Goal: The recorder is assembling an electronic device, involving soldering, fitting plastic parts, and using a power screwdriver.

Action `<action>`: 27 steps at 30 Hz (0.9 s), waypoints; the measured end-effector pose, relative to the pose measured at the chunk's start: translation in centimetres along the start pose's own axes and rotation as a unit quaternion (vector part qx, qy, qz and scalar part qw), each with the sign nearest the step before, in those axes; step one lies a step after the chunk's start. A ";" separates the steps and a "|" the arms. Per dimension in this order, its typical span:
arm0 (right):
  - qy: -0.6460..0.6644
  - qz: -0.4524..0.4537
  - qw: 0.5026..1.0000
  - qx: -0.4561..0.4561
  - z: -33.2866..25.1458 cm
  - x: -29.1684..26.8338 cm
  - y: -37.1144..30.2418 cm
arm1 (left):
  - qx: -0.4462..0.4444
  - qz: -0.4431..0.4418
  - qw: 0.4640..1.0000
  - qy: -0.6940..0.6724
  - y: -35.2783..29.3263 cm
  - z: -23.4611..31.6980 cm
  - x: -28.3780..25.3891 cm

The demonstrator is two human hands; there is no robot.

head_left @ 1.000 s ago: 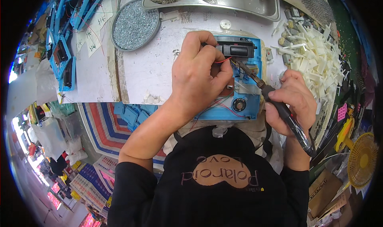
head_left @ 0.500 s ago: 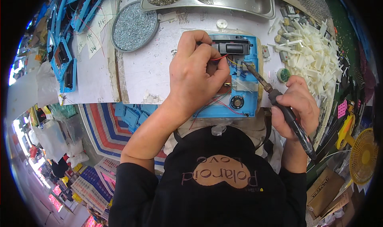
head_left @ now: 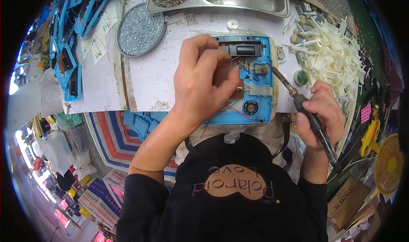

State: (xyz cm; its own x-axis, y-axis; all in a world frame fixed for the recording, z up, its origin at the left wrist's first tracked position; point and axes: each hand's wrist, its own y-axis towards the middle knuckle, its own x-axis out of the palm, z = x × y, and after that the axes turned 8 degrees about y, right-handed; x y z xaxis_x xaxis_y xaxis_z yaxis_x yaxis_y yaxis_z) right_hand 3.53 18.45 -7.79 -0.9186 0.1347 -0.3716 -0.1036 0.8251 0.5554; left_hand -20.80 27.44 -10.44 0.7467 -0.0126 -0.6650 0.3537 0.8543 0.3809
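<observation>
My left hand (head_left: 203, 78) is closed over the left side of an open blue plastic casing (head_left: 265, 91), its fingertips pinching a thin red wire (head_left: 234, 60). Those fingers partly hide the wire's end. In my right hand (head_left: 326, 114) is a soldering iron (head_left: 313, 118) with a dark handle. Its tip points up and left, close to a small motor (head_left: 260, 69) in the casing; whether it touches cannot be made out. The casing also holds a black battery-box-like part (head_left: 247, 50), a round speaker (head_left: 250, 107), a brown circuit board (head_left: 237, 92) and loose coloured wires.
A green-topped spool (head_left: 301, 77) and a heap of white plastic parts (head_left: 332, 54) lie right of the casing. Farther off are a grey bowl of small metal pieces (head_left: 140, 31) and a steel tray (head_left: 251, 5). Blue casings (head_left: 68, 59) are stacked at the left.
The soldering iron's tip has moved slightly right, away from the wires by the motor. My left hand has shifted a little left and its fingers have loosened slightly.
</observation>
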 end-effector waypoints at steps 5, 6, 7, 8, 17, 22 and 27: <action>0.003 0.028 1.000 -0.003 0.1 -0.4 -0.1 | 0.200 -0.173 0.962 0.063 1.2 1.7 -0.6; 0.007 0.029 1.000 -0.001 0.0 -0.4 -0.2 | 0.206 -0.180 0.960 0.057 1.4 1.5 -0.4; 0.011 0.030 0.999 0.001 -0.1 -0.4 -0.2 | 0.211 -0.187 0.958 0.051 1.4 1.2 -0.2; 0.012 0.033 0.999 0.004 -0.1 -0.4 -0.4 | 0.219 -0.196 0.955 0.042 1.4 1.0 0.2; 0.080 0.091 0.983 0.139 0.6 6.2 0.1 | -0.041 -0.287 0.945 -0.152 1.7 0.8 -0.7; 0.081 0.103 0.980 0.151 0.9 7.0 0.3 | -0.054 -0.284 0.948 -0.135 1.5 0.9 -1.0; 0.072 0.092 0.983 0.144 -0.1 6.4 0.2 | -0.057 -0.276 0.946 -0.161 1.0 0.6 -0.6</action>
State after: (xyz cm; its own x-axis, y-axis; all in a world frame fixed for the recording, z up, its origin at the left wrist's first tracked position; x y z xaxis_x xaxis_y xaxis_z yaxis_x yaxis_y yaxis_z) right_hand -2.42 19.40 -10.01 -0.9580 0.2354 -0.1639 0.1635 0.9177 0.3622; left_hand -20.51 27.99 -9.25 0.6056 -0.6148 -0.5053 0.6903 0.7218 -0.0509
